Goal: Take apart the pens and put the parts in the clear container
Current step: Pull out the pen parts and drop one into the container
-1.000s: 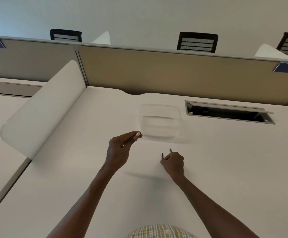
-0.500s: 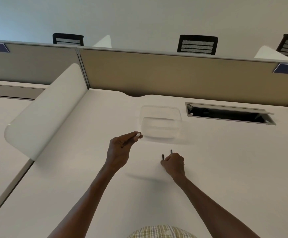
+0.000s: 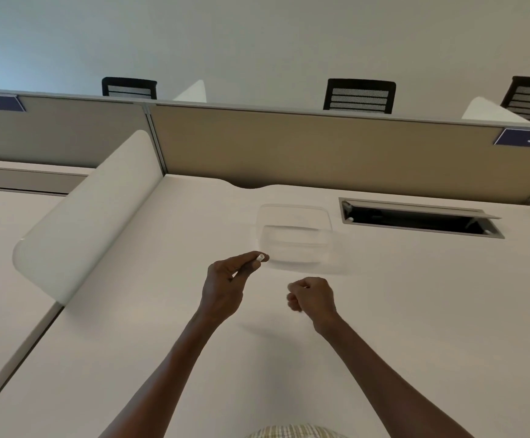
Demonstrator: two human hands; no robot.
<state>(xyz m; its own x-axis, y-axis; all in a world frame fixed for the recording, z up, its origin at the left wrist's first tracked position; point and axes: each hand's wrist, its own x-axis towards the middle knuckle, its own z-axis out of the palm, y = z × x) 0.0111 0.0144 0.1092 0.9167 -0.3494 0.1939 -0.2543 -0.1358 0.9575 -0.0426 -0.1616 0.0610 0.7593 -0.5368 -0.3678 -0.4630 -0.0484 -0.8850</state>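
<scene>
The clear container stands on the white desk, beyond both hands, and looks empty. My left hand pinches a small white pen part at its fingertips, just off the container's near left corner. My right hand is closed in a fist in front of the container, turned knuckles up. The dark pen pieces it gripped earlier are hidden inside the fist, and none lie on the desk.
An open cable slot with a raised flap sits in the desk to the right of the container. A curved white divider borders the left side, and a beige partition closes off the back.
My right hand has lifted slightly and turned, so the two dark pen tips that stuck out of it no longer show. My left hand stays by the container with the white part.
</scene>
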